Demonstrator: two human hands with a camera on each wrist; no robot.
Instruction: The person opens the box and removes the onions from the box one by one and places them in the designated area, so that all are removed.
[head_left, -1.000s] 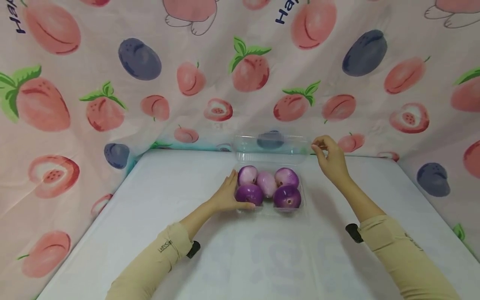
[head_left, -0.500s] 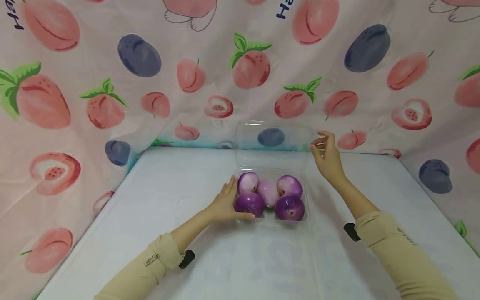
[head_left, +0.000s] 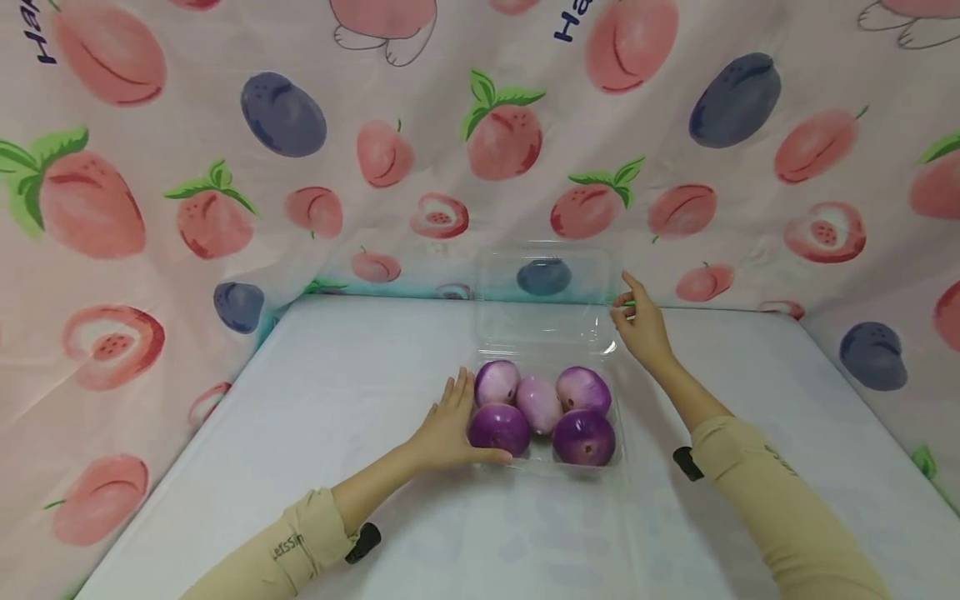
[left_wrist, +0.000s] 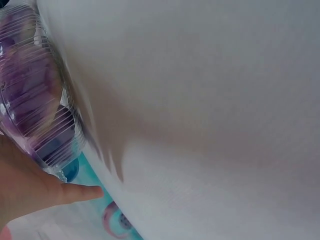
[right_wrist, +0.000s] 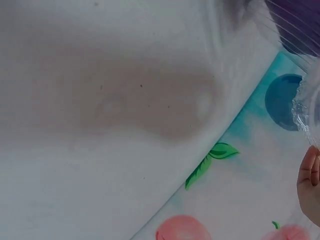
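Note:
In the head view a clear plastic box (head_left: 546, 463) holds several glossy, round purple-and-white vegetables (head_left: 500, 430) that look like red onions. My left hand (head_left: 446, 429) rests at the box's front left corner, fingers along its left side and thumb across its front. The transparent lid (head_left: 546, 321) stands raised behind the box, tilted up on the far side. At its right edge, my right hand (head_left: 643, 329) pinches the lid, forefinger pointing up. Ribbed box wall (left_wrist: 37, 90) appears in the left wrist view. The right wrist view catches the fingers (right_wrist: 309, 167) at the lid's edge.
A white cloth (head_left: 360, 400) covers the table. Behind it hangs a fruit-printed curtain (head_left: 435, 167), which also runs along both sides. Through the clear lid the printed blue fruit shows.
The box and left hand have come nearer to me. The lid leans differently, with more of its flat face showing. My right hand has shifted slightly left and down, forefinger now raised.

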